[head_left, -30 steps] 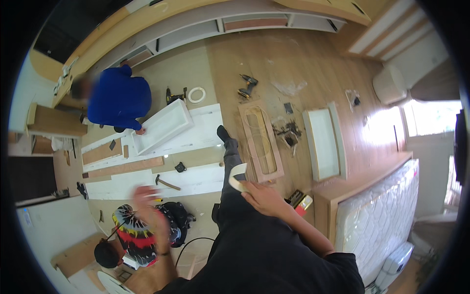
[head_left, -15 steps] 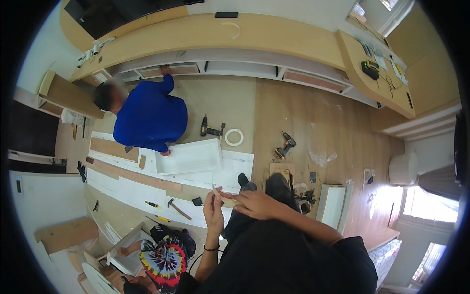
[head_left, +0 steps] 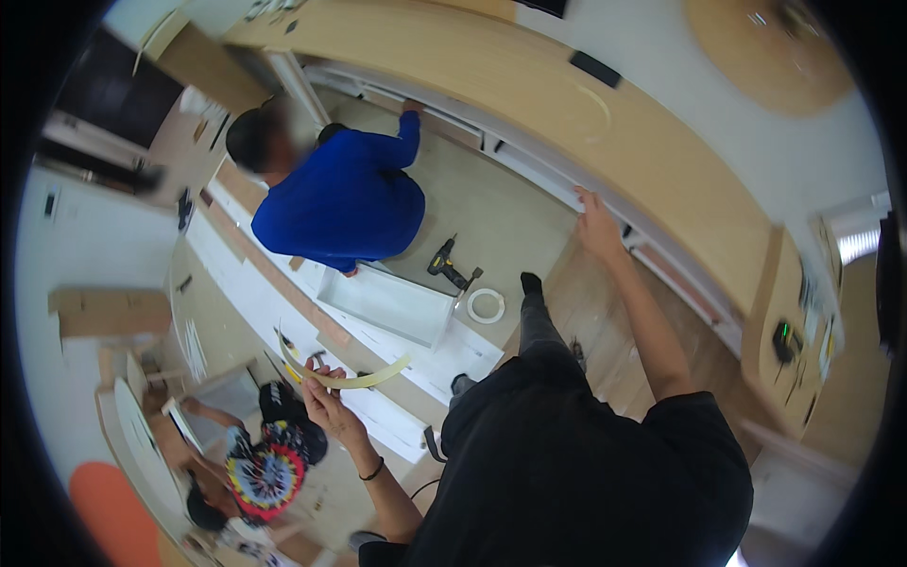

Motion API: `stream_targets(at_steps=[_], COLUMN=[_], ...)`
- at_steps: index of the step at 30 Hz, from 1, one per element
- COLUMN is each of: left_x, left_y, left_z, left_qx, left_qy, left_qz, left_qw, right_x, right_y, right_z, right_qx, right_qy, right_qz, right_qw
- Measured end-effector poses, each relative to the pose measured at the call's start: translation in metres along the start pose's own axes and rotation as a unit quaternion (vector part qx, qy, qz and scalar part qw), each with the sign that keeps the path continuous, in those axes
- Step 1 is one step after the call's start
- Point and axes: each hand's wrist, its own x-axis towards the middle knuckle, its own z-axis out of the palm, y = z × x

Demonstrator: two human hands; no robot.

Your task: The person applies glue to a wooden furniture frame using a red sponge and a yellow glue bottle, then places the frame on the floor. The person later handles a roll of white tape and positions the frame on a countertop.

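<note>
A thin, pale yellow strip, curved like edge banding, is pinched in my left hand; its ends stick out on both sides of the fingers. My right hand is stretched far forward, fingers extended, at the white front edge of a long low cabinet. Whether the fingertips touch that edge I cannot tell. The cabinet's wood-coloured top runs along the wall above it.
A co-worker in blue crouches at the cabinet, one hand on a white drawer box. A drill and a tape roll lie on the floor. Another person in a colourful shirt works at lower left beside a drawer.
My right hand has left the left hand and reached out to the cabinet. The left hand has moved left with the strip. My view has turned and shifted toward the cabinet.
</note>
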Motion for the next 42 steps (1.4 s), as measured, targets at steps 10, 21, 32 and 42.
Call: stream_targets(at_steps=[10,21,32,42], left_x=[-0.071,-0.16,-0.276,-0.355], left_y=[0.041,0.014,-0.121,-0.158], left_z=[0.091,0.105,0.078,0.136], left_qx=[0.043,-0.001,-0.104,-0.278], left_qy=[0.214,0.362,0.412,0.32], left_qz=[-0.094,-0.145,-0.33,-0.535], left_qw=[0.971,0.921,0.843,0.731], right_x=[0.214,0.241,0.081,0.034], right_y=[0.173,0.116,-0.023,-0.052], right_z=[0.032,-0.002,0.065,0.025], right_qx=[-0.204,-0.142,-0.027,0.078], right_qy=[-0.102,0.071,-0.455,-0.72], right_qz=[0.002,-0.216,-0.249,-0.204], right_qw=[0.974,0.963,0.855,0.659])
